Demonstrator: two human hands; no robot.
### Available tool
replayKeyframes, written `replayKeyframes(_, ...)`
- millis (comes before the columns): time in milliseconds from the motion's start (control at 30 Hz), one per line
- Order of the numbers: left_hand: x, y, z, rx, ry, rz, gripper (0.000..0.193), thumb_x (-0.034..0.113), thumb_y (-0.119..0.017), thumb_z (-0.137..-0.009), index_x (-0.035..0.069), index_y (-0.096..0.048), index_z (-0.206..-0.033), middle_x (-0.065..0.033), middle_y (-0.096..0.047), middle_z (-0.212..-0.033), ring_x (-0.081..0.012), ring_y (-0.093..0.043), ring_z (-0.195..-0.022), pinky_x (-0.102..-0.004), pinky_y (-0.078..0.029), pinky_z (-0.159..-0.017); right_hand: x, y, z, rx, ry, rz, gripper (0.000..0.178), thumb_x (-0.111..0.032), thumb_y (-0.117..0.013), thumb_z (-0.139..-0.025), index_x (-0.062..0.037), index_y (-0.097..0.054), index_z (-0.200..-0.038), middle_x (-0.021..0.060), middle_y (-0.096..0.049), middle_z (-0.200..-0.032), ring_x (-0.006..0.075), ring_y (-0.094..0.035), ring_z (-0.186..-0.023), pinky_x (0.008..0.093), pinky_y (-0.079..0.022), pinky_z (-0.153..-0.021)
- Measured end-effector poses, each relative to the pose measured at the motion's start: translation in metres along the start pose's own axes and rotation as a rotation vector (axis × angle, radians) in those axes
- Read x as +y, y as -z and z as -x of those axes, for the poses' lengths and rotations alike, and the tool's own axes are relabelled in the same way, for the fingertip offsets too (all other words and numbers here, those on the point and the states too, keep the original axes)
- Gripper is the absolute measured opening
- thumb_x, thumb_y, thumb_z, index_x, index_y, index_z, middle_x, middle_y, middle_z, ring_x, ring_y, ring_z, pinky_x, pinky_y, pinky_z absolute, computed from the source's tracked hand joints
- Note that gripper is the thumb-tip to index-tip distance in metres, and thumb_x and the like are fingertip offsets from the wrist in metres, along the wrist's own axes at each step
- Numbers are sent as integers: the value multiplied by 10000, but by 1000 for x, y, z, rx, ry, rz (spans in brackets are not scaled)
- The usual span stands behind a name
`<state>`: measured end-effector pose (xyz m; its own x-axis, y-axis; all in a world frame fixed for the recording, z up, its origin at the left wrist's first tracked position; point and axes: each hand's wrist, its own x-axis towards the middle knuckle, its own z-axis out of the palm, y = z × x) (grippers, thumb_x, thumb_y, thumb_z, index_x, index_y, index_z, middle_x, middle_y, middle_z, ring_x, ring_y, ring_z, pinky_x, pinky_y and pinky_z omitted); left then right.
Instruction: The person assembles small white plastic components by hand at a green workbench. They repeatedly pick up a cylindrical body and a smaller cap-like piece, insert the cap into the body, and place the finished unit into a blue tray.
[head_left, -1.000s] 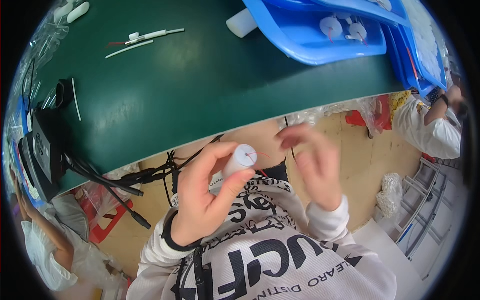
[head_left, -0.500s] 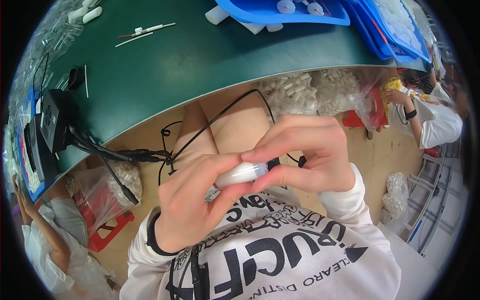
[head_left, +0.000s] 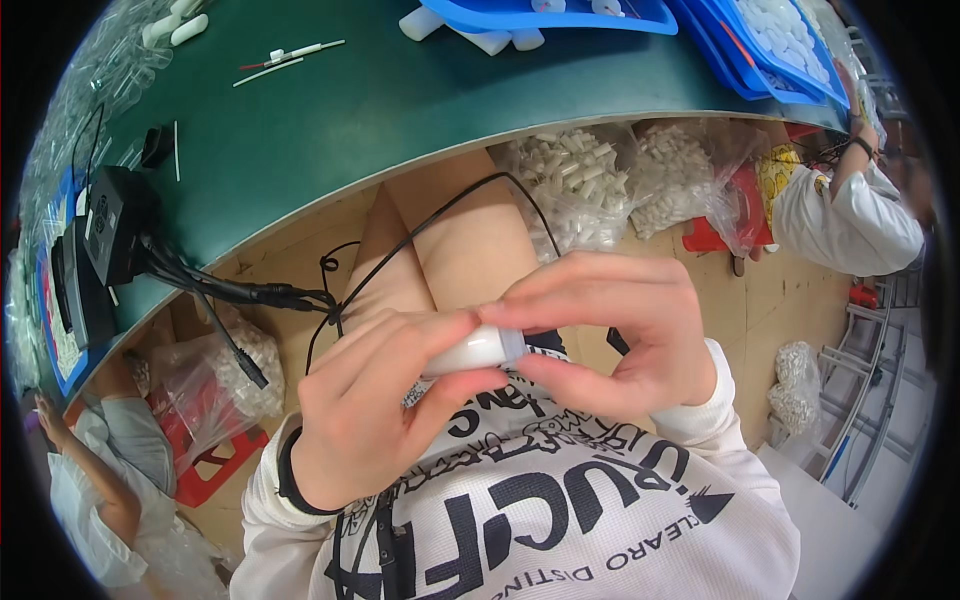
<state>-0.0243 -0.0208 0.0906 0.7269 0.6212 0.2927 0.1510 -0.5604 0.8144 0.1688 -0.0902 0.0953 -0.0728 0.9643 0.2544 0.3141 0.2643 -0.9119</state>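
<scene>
In front of my chest I hold a short white tube (head_left: 478,350) with a translucent greyish end piece (head_left: 513,345); it lies sideways. My left hand (head_left: 375,400) is closed around its white body, thumb below and fingers above, hiding the left end. My right hand (head_left: 620,330) curves round the greyish end, with index fingertip at the top and thumb at the lower side. Its fingertips appear to touch the tube; a gap shows between the rest of the thumb and fingers.
A green table (head_left: 330,130) spans the far side, with blue trays (head_left: 560,18), white cylinders and a black device (head_left: 112,225) with cables (head_left: 270,293). Bags of white parts (head_left: 570,185) stand beneath. Co-workers sit left and right, near a metal ladder (head_left: 860,400).
My right hand's thumb has drawn slightly away and its grip looks wider. Both hands remain at the tube. The view has shifted slightly, and the right co-worker's arm has moved up to the table.
</scene>
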Motion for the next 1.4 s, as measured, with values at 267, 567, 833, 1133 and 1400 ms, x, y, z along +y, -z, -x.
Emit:
replayKeyframes(267, 2, -6, 0, 37, -33, -90, 370, 107, -764, -648, -23, -602, -953, -114, -619, -770, -247, -588, -620, -301, -458, -548, -1, -4, 2, 34, -74, -26, 251, -28, -602, -692, 3, -649, -937, 88, -654, -760, 191, -662, -658, 252, -547, -625)
replayKeyframes(567, -3, -9, -2, 43, -56, -157, 342, 56, -739, -663, -40, -593, -956, -122, -614, -804, -247, -580, -651, -310, -460, -571, 5, -15, -1, 110, -96, 21, 201, -1, -620, -654, -1, -619, -856, 80, -628, -713, 171, -659, -653, 253, -553, -616)
replayKeyframes(833, -5, -10, 0, 43, -36, -185, 324, 56, -728, -675, -36, -589, -953, -121, -615, -814, -250, -576, -656, -311, -459, -581, 9, -20, -1, 150, -66, 47, 203, 35, -618, -631, 4, -612, -831, 84, -621, -701, 169, -658, -641, 249, -554, -605)
replayKeyframes(1133, -7, -11, -1, 52, -58, -187, 319, 63, -728, -676, -36, -594, -949, -121, -617, -819, -249, -574, -651, -309, -458, -575, 19, -19, 7, 170, -93, -36, 201, 34, -590, -649, 7, -623, -845, 77, -631, -713, 151, -659, -658, 247, -551, -626)
replayKeyframes(1400, -9, -9, -6, 89, -24, -145, 347, 21, -731, -678, -40, -574, -982, -141, -630, -877, -256, -611, -725, -295, -491, -637, 14, -23, 0, 204, -195, -295, 223, 41, -629, -701, 25, -624, -923, 105, -641, -854, 163, -653, -812, 271, -536, -739)
